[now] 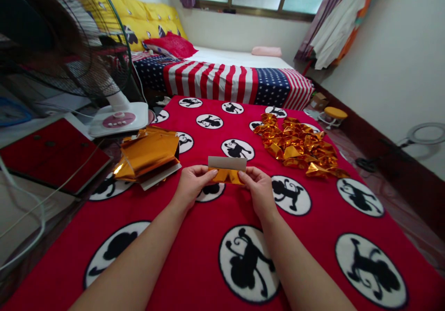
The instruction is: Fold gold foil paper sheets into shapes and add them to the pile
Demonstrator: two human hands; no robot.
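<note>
Between both hands a sheet of gold foil paper is held level above the red cloth, partly folded, its pale backing showing along the far edge. My left hand pinches its left end, thumb on top. The right end is gripped by my right hand in the same way. To the left lies a loose stack of flat gold foil sheets. A heap of folded gold foil pieces spreads over the cloth at the right.
A red cloth with monkey prints covers the surface under my hands. A fan stands at the left beside a dark red panel. Beyond is a bed with a striped, starred cover. A yellow-topped stool sits at the right.
</note>
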